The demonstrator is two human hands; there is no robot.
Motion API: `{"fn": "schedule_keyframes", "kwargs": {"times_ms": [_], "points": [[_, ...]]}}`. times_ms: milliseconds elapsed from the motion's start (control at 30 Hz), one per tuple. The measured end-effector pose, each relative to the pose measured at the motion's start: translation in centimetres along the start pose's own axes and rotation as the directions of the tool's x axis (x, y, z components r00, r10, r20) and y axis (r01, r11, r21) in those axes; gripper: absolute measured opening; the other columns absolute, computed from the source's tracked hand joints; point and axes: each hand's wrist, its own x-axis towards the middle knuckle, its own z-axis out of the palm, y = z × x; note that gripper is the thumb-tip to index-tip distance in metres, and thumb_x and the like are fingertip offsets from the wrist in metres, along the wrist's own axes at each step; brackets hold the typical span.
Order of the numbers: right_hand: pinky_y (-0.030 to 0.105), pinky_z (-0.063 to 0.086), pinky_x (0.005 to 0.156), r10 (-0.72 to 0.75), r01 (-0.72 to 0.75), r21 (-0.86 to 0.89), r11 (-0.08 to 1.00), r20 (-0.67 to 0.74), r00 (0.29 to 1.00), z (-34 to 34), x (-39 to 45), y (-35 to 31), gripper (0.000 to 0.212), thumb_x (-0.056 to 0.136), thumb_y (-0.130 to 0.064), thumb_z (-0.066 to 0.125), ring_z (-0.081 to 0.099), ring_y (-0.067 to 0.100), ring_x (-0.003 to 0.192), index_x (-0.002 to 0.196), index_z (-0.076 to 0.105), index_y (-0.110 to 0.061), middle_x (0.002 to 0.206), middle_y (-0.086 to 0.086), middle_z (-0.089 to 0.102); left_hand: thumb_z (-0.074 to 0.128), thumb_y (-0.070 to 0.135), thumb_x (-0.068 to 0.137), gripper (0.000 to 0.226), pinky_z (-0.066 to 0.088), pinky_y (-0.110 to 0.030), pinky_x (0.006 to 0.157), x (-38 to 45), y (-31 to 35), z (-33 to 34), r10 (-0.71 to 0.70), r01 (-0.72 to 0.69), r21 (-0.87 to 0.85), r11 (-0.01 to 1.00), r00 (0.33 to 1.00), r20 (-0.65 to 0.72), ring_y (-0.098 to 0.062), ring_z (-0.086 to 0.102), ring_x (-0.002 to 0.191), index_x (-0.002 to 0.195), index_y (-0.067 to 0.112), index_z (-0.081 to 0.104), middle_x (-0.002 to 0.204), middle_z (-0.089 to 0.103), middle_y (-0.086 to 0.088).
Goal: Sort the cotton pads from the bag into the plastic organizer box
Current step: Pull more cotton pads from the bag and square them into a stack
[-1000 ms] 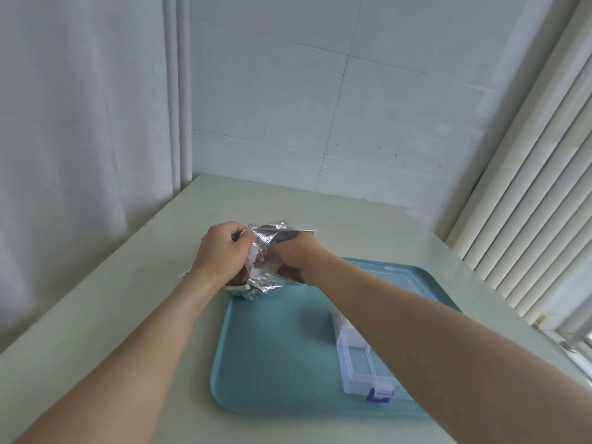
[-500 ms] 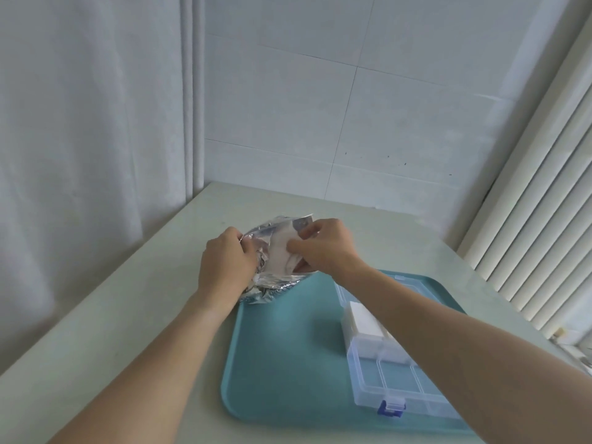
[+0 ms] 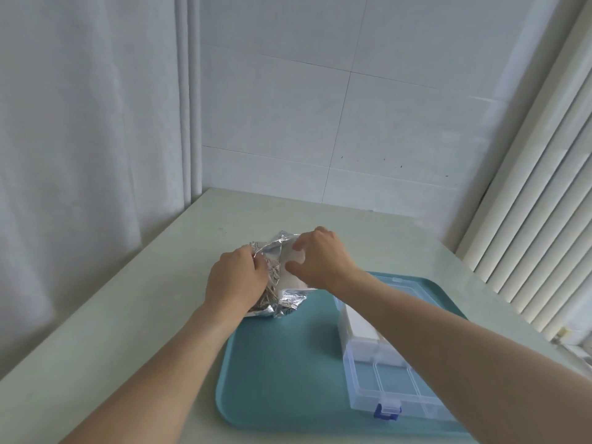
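1. Clear plastic, nearest of all: the organizer box (image 3: 381,376) sits on the right half of the teal tray (image 3: 275,354), its blue latch (image 3: 386,411) facing the person. The near compartments look bare; further back in the box lies a white stack of cotton pads (image 3: 360,325), partly hidden under the right forearm.

2. Beyond that, at the tray's far left corner, the crinkled silver foil bag (image 3: 282,299) lies half on the tray rim, half on the pale table (image 3: 105,322).

3. Left hand (image 3: 237,280) is curled round the bag's left side, gripping the foil and holding its mouth open.

4. Right hand (image 3: 323,259) is at the bag's mouth, thumb and fingers pinching a white sheaf of pads (image 3: 293,270) that stands partly out of the foil. The two hands are close together, both on the bag.

5. Further off, the table runs back to a white tiled wall (image 3: 320,123), with a pale curtain (image 3: 80,139) on the left and slatted blinds (image 3: 538,187) on the right.
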Motion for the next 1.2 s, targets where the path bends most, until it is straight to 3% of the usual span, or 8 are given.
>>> {"fn": "schedule_keyframes", "kwargs": {"times_ms": [233, 333, 567, 733, 933, 1033, 1133, 1200], "points": [[0.039, 0.033, 0.096, 0.074, -0.052, -0.292, 0.955, 0.065, 0.995, 0.2, 0.2, -0.4, 0.065, 0.072, -0.066, 0.077, 0.039, 0.029, 0.117, 0.12, 0.067, -0.022, 0.12, 0.006, 0.048, 0.044, 0.023, 0.097, 0.03, 0.035, -0.037, 0.061, 0.1, 0.0, 0.2, 0.02, -0.021, 0.03, 0.999, 1.0, 0.013, -0.038, 0.052, 0.072, 0.07, 0.011, 0.045, 0.071, 0.054, -0.01], [0.033, 0.043, 0.087, -0.026, 0.039, -0.113, 0.993, 0.12, 0.992, 0.4, 0.0, -0.4, 0.056, 0.076, -0.053, 0.081, 0.056, 0.026, 0.108, 0.113, 0.07, -0.013, 0.112, 0.005, 0.065, 0.044, 0.023, 0.097, 0.028, 0.035, -0.037, 0.062, 0.1, 0.1, 0.2, 0.035, -0.035, 0.044, 0.998, 0.999, 0.006, -0.037, 0.048, 0.071, 0.072, 0.01, 0.047, 0.07, 0.051, -0.009], [0.029, 0.052, 0.058, 0.04, -0.089, 0.184, 0.979, 0.254, 0.966, 0.1, -0.1, -0.3, 0.03, 0.072, -0.031, 0.088, 0.058, 0.02, 0.068, 0.083, 0.067, -0.013, 0.07, -0.001, 0.06, 0.045, 0.022, 0.096, 0.028, 0.037, -0.037, 0.062, 0.0, 0.1, 0.0, 0.022, -0.022, 0.025, 0.999, 1.0, -0.001, -0.038, 0.052, 0.072, 0.072, 0.009, 0.051, 0.07, 0.056, -0.011], [0.021, 0.049, 0.048, 0.118, -0.218, 0.39, 0.895, 0.264, 0.957, -1.9, 0.2, 1.3, 0.012, 0.086, -0.008, 0.065, 0.058, 0.015, 0.042, 0.077, 0.061, -0.014, 0.063, 0.005, 0.063, 0.044, 0.022, 0.097, 0.027, 0.038, -0.038, 0.065, 0.1, -0.1, -0.3, 0.028, -0.027, 0.079, 0.997, 0.999, -0.019, -0.038, 0.056, 0.076, 0.073, 0.009, 0.048, 0.068, 0.052, -0.007], [0.029, 0.05, 0.057, 0.178, -0.295, 0.64, 0.709, 0.242, 0.954, -2.5, -0.8, 5.2, 0.017, 0.096, -0.016, 0.06, 0.055, 0.024, 0.064, 0.101, 0.066, 0.0, 0.074, 0.011, 0.061, 0.038, 0.052, 0.098, 0.045, 0.046, -0.042, 0.084, -0.8, 0.9, -0.1, 0.0, 0.0, 0.045, 0.999, 1.0, 0.003, -0.034, 0.06, 0.088, 0.096, 0.012, 0.057, 0.088, 0.067, -0.006], [0.026, 0.054, 0.06, 0.171, -0.284, 0.733, 0.619, 0.227, 0.959, -2.6, -2.1, 7.0, 0.023, 0.099, -0.017, 0.061, 0.061, 0.022, 0.07, 0.112, 0.066, 0.001, 0.088, 0.012, 0.067, 0.038, 0.048, 0.097, 0.044, 0.044, -0.042, 0.089, -1.6, 2.0, 0.1, 0.127, -0.151, -0.114, 0.982, 0.973, -0.195, -0.029, 0.056, 0.099, 0.107, 0.01, 0.058, 0.104, 0.064, -0.005], [0.028, 0.06, 0.07, 0.131, -0.27, 0.868, 0.418, 0.236, 0.963, -3.5, -3.7, 8.6, 0.024, 0.099, -0.012, 0.062, 0.071, 0.024, 0.084, 0.117, 0.064, 0.004, 0.106, 0.016, 0.071, 0.046, 0.021, 0.093, 0.019, 0.046, -0.032, 0.073, -2.1, 4.9, -0.7, 0.217, -0.393, -0.435, 0.81, 0.89, -0.401, -0.016, 0.057, 0.082, 0.088, 0.009, 0.06, 0.085, 0.063, 0.002], [0.031, 0.062, 0.073, 0.103, -0.242, 0.93, 0.276, 0.222, 0.97, -4.4, -4.3, 9.6, 0.021, 0.099, -0.008, 0.06, 0.073, 0.025, 0.088, 0.116, 0.065, 0.004, 0.109, 0.017, 0.071, 0.05, 0.021, 0.091, 0.015, 0.046, -0.027, 0.069, -1.9, 7.5, -1.3, 0.156, -0.339, -0.619, 0.709, 0.931, -0.331, -0.013, 0.058, 0.077, 0.085, 0.012, 0.06, 0.081, 0.063, 0.003]]}}
